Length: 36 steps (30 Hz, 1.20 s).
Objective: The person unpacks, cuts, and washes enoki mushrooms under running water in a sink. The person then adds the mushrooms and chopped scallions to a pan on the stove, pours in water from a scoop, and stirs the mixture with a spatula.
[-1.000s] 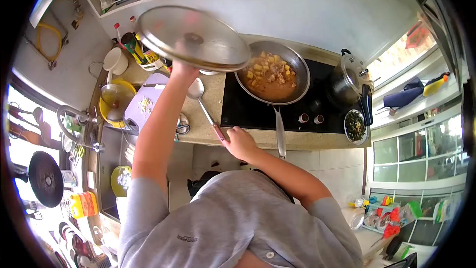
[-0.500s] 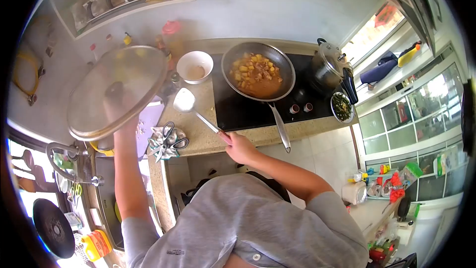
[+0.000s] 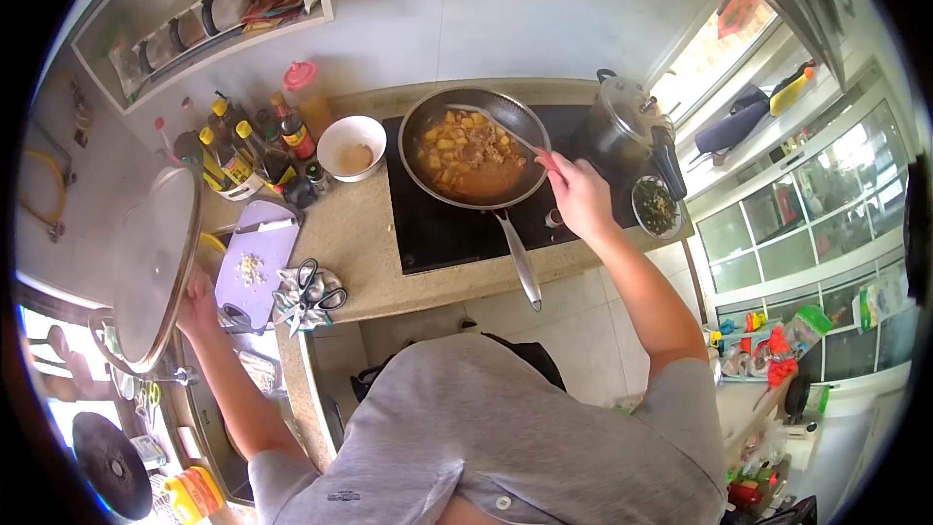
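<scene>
My right hand is closed around the red handle of a metal spatula, whose head dips into the pan at its far side. The frying pan sits on the black cooktop and holds a stew of yellow chunks and meat in brown sauce. At the left, my left hand grips a large glass lid, tilted nearly on edge beside the sink; the lid partly hides the fingers. The pan's steel handle points toward me, with neither hand on it.
A white bowl, sauce bottles and a purple cutting board with a knife and chopped bits line the left counter. Scissors lie on a cloth at the edge. A pressure cooker and a plate of greens stand right.
My right hand has carried the spatula from over the counter rightward into the pan. My left hand has lowered the lid, moving it left and turning it more edge-on.
</scene>
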Each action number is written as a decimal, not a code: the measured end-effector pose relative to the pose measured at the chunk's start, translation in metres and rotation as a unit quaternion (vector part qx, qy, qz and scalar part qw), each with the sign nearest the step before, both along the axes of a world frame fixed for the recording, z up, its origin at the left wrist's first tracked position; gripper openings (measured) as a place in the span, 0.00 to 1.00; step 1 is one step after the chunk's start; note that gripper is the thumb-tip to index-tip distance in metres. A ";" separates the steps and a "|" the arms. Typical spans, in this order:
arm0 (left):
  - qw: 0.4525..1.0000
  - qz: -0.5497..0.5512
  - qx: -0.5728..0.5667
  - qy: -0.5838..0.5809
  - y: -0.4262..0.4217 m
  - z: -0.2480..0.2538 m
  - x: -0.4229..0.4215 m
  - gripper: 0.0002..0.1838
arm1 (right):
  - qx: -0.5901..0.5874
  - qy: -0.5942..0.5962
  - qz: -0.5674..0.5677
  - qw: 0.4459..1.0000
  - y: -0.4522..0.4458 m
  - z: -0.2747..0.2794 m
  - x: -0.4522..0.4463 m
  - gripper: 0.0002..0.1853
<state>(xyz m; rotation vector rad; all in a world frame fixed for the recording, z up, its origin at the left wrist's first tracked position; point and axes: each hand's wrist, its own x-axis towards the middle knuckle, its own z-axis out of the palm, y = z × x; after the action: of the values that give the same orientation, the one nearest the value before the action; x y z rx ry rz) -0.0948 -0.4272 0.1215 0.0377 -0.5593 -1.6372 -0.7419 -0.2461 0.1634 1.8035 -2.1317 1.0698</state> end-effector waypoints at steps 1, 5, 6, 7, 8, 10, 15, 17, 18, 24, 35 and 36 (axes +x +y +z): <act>0.999 0.003 0.037 0.024 0.011 0.009 -0.007 0.06 | 0.032 0.078 -0.020 0.996 -0.009 -0.005 -0.006 0.15; 0.996 -0.002 0.064 0.055 0.043 0.006 -0.006 0.07 | 0.140 0.166 -0.007 0.976 -0.010 -0.007 -0.008 0.17; 0.996 0.002 0.066 0.054 0.053 0.003 -0.004 0.07 | 0.160 0.163 0.006 0.974 -0.004 0.000 -0.007 0.16; 0.995 0.031 0.086 0.045 0.063 -0.001 -0.001 0.08 | 0.162 0.162 0.010 0.973 0.003 0.006 -0.008 0.16; 0.992 0.059 0.107 0.036 0.072 -0.004 0.001 0.10 | 0.182 0.168 0.021 0.969 0.009 0.011 -0.009 0.17; 0.990 0.078 0.114 0.038 0.087 -0.007 0.001 0.10 | 0.201 0.173 0.036 0.963 0.023 0.021 -0.013 0.17; 0.993 0.021 0.088 0.082 0.113 -0.009 0.007 0.11 | 0.155 0.162 0.068 0.972 0.052 0.062 -0.026 0.16; 0.992 0.051 0.094 0.069 0.121 -0.011 0.018 0.10 | 0.140 0.133 0.085 0.977 0.066 0.098 -0.029 0.16; 0.991 0.077 0.099 0.056 0.123 -0.012 0.022 0.10 | 0.154 0.126 0.088 0.976 0.072 0.114 -0.030 0.16; 0.985 0.110 0.123 0.052 0.134 -0.012 0.025 0.09 | 0.243 0.142 0.101 0.954 0.076 0.112 -0.029 0.15; 0.987 0.091 0.110 0.069 0.136 -0.007 0.018 0.10 | 0.138 0.135 0.053 0.980 0.017 -0.049 0.007 0.21; 0.987 0.090 0.115 0.072 0.136 -0.004 0.016 0.10 | 0.118 0.144 0.041 0.982 0.009 -0.052 0.006 0.21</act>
<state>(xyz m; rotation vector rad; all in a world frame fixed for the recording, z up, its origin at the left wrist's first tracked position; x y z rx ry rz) -0.0786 -0.2914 0.1173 0.1348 -0.2476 -1.5072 -0.7358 -0.2374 0.1110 2.0202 -2.0947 0.5431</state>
